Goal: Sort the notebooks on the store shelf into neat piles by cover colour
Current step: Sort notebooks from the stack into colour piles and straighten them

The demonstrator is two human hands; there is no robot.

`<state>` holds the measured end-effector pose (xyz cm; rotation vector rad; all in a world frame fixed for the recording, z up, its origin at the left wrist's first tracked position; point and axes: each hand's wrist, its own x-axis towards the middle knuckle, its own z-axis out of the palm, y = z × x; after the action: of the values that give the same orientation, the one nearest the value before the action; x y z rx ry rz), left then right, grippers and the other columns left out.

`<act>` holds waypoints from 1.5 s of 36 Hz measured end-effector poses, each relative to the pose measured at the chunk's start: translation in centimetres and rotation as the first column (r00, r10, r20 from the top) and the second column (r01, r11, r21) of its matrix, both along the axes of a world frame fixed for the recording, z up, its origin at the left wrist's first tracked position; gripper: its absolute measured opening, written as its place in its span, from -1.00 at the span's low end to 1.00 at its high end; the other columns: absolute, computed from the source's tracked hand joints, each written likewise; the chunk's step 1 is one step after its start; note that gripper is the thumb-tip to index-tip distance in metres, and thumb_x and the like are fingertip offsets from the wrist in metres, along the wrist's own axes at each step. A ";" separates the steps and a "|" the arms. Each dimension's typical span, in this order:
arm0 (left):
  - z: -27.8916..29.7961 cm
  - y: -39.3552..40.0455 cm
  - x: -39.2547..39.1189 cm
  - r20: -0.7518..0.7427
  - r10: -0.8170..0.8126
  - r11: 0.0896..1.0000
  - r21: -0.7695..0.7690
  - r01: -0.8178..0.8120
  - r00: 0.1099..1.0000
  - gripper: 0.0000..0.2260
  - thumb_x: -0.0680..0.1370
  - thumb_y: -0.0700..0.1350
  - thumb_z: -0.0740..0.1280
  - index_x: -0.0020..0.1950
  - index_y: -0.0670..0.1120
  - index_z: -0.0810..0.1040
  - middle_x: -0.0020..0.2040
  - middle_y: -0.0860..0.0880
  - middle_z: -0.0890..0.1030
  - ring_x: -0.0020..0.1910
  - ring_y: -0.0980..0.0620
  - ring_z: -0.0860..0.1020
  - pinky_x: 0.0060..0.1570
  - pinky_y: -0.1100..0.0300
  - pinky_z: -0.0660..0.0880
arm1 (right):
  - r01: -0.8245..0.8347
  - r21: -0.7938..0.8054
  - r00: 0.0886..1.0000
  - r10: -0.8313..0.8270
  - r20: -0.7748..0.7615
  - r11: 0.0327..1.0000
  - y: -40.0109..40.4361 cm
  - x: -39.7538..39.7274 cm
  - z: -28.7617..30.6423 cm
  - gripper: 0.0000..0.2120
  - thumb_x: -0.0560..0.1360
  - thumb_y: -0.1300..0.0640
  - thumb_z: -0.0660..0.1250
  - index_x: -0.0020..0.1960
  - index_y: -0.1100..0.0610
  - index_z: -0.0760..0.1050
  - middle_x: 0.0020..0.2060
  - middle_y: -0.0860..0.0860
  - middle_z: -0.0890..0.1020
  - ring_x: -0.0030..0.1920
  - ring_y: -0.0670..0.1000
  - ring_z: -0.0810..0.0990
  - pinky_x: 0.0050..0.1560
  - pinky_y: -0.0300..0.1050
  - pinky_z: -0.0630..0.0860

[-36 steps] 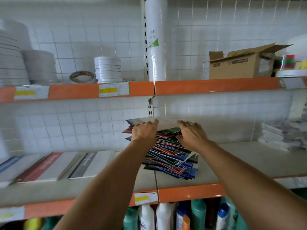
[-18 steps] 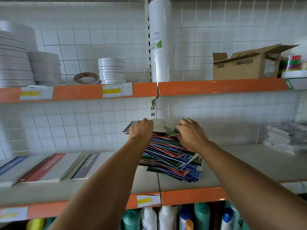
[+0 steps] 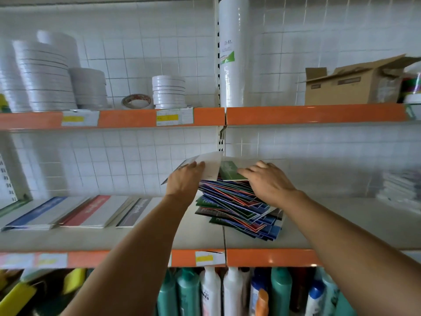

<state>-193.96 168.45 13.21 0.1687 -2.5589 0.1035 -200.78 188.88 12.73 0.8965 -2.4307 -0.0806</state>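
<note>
Notebooks (image 3: pixel 237 206) heaped crookedly on the middle shelf (image 3: pixel 136 238).
Left hand (image 3: pixel 185 181) pinching a lifted pale cover (image 3: pixel 210 166); right hand (image 3: pixel 267 182) spread flat on a green one (image 3: pixel 230 173). "Note…" legible on lower covers.

On the upper shelf (image 3: pixel 319 115) in front of me I see stacks of white tape rolls (image 3: pixel 45 76), one brown tape roll (image 3: pixel 136 101), a tall white wrapped roll (image 3: pixel 233 51) and an open cardboard box (image 3: pixel 350 87), and bottles (image 3: pixel 211 293) stand below.
</note>
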 end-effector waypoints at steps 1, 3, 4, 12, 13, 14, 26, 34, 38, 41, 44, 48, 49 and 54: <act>-0.1 -0.1 0.5 0.004 0.013 1.000 0.002 -0.013 1.000 -0.53 0.58 -0.29 0.11 0.47 -0.01 0.23 0.32 -0.03 0.45 0.20 -0.12 0.50 0.13 0.00 0.49 | -0.005 -0.002 1.000 0.005 0.019 1.000 -0.1 0.2 -0.1 -0.44 0.58 0.37 0.08 0.52 0.01 0.16 0.38 0.02 0.42 0.34 0.04 0.35 0.36 -0.01 0.32; -0.3 -0.3 1.7 0.012 0.043 0.999 0.008 -0.043 0.999 -0.53 0.60 -0.28 0.08 0.50 0.01 0.20 0.38 -0.02 0.40 0.25 -0.12 0.47 0.15 0.00 0.45 | -0.022 -0.002 0.997 0.022 0.076 1.000 -0.3 0.9 0.0 -0.34 0.53 0.46 0.07 0.54 0.02 0.08 0.47 0.06 0.30 0.42 0.07 0.30 0.43 0.01 0.28; -0.4 -0.5 2.3 0.012 0.059 0.998 0.015 -0.059 0.998 -0.53 0.60 -0.28 0.08 0.50 0.01 0.20 0.40 -0.02 0.38 0.27 -0.11 0.45 0.16 0.01 0.45 | -0.032 -0.002 0.995 0.032 0.097 0.999 -0.3 1.3 0.0 -0.28 0.51 0.49 0.06 0.55 0.00 0.02 0.49 0.07 0.25 0.43 0.09 0.29 0.43 0.02 0.28; -1.7 -3.2 7.2 0.041 0.159 0.987 0.023 -0.160 0.986 -0.58 0.63 -0.21 0.09 0.50 -0.01 0.22 0.45 -0.03 0.33 0.33 -0.09 0.41 0.20 0.06 0.39 | -0.058 -0.003 0.993 0.058 0.106 0.998 -2.0 4.2 0.4 -0.26 0.55 0.47 0.03 0.55 -0.09 -0.07 0.54 0.09 0.09 0.47 0.13 0.25 0.37 0.01 0.33; -2.1 -3.7 7.7 0.048 0.176 0.984 0.022 -0.177 0.983 -0.59 0.64 -0.18 0.10 0.50 0.00 0.22 0.44 -0.02 0.33 0.32 -0.09 0.42 0.19 0.07 0.39 | -0.060 0.002 0.993 0.059 0.099 0.998 -2.4 4.7 0.5 -0.27 0.55 0.47 0.03 0.56 -0.09 -0.05 0.54 0.08 0.09 0.47 0.13 0.25 0.33 -0.02 0.37; -2.4 -4.3 8.2 0.052 0.194 0.981 0.022 -0.195 0.980 -0.59 0.64 -0.16 0.10 0.50 0.01 0.23 0.43 -0.01 0.35 0.31 -0.09 0.43 0.18 0.07 0.40 | -0.064 0.006 0.994 0.063 0.093 0.998 -2.9 5.2 0.6 -0.27 0.55 0.47 0.03 0.56 -0.08 -0.05 0.54 0.08 0.08 0.46 0.13 0.26 0.31 -0.04 0.40; -5.3 -11.8 15.6 0.069 0.262 0.960 0.087 -0.267 0.963 -0.63 0.64 -0.16 0.11 0.46 -0.02 0.32 0.38 -0.09 0.43 0.28 -0.13 0.47 0.12 0.07 0.43 | -0.211 0.022 0.976 0.210 0.053 0.977 -12.2 10.2 0.3 -0.16 0.46 0.54 0.07 0.57 -0.07 -0.05 0.55 0.04 0.08 0.49 0.07 0.19 0.32 -0.07 0.33; -6.7 -18.4 20.7 0.154 0.323 0.943 0.033 -0.332 0.934 -0.60 0.63 -0.22 0.10 0.47 -0.02 0.27 0.37 -0.04 0.43 0.30 -0.09 0.44 0.11 0.05 0.44 | -0.264 0.019 0.958 0.259 0.125 0.964 -19.5 14.0 -2.7 -0.24 0.51 0.50 0.03 0.57 -0.04 -0.07 0.55 0.05 0.04 0.51 0.05 0.13 0.43 -0.11 0.17; -7.5 -21.3 22.2 0.185 0.326 0.941 0.029 -0.337 0.927 -0.55 0.61 -0.28 0.09 0.49 -0.02 0.25 0.41 -0.05 0.40 0.34 -0.08 0.42 0.17 0.07 0.42 | -0.230 0.015 0.960 0.224 0.169 0.973 -22.0 14.7 -4.6 -0.27 0.54 0.49 -0.01 0.57 -0.03 -0.07 0.55 0.06 0.05 0.51 0.06 0.14 0.42 -0.12 0.18; -8.1 -22.7 22.6 0.198 0.309 0.947 0.031 -0.321 0.930 -0.52 0.60 -0.28 0.10 0.51 -0.02 0.22 0.43 -0.05 0.37 0.34 -0.08 0.41 0.17 0.07 0.42 | -0.191 0.021 0.964 0.184 0.193 0.981 -23.0 14.4 -6.2 -0.26 0.54 0.48 0.02 0.56 -0.06 -0.05 0.55 0.05 0.08 0.50 0.05 0.16 0.40 -0.14 0.20; -8.7 -23.4 22.3 0.203 0.287 0.954 0.031 -0.299 0.936 -0.52 0.61 -0.25 0.10 0.52 -0.01 0.17 0.44 -0.02 0.36 0.33 -0.07 0.42 0.14 0.10 0.42 | -0.144 0.032 0.962 0.133 0.237 0.989 -23.1 14.2 -7.2 -0.27 0.54 0.48 0.02 0.56 -0.06 -0.04 0.55 0.05 0.07 0.51 0.05 0.15 0.42 -0.15 0.17; -9.4 -23.9 20.7 0.226 0.250 0.964 0.037 -0.264 0.942 -0.53 0.62 -0.26 0.09 0.52 0.00 0.19 0.42 -0.04 0.37 0.32 -0.10 0.44 0.15 0.06 0.43 | -0.096 0.041 0.967 0.083 0.241 0.995 -22.8 13.7 -7.8 -0.28 0.55 0.47 0.00 0.56 -0.06 -0.04 0.55 0.06 0.07 0.50 0.05 0.16 0.42 -0.13 0.17; -9.4 -23.9 20.2 0.231 0.241 0.966 0.033 -0.255 0.943 -0.53 0.62 -0.26 0.08 0.52 0.00 0.18 0.43 -0.04 0.36 0.32 -0.09 0.44 0.16 0.06 0.43 | -0.082 0.048 0.967 0.068 0.244 0.996 -22.7 13.5 -7.9 -0.29 0.55 0.47 0.00 0.56 -0.06 -0.04 0.55 0.06 0.07 0.50 0.05 0.16 0.43 -0.12 0.17; -9.8 -23.4 17.2 0.212 0.190 0.977 0.056 -0.206 0.959 -0.58 0.65 -0.21 0.05 0.51 0.00 0.22 0.43 -0.02 0.36 0.37 -0.06 0.37 0.21 0.06 0.40 | -0.037 0.063 0.968 0.020 0.248 0.997 -22.2 11.5 -8.2 -0.20 0.49 0.53 0.06 0.57 -0.05 -0.05 0.54 0.06 0.09 0.50 0.05 0.18 0.42 -0.10 0.20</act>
<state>-176.79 145.05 3.43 0.4680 -2.7472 0.1018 -189.26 166.66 4.56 1.0256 -2.6578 -0.0422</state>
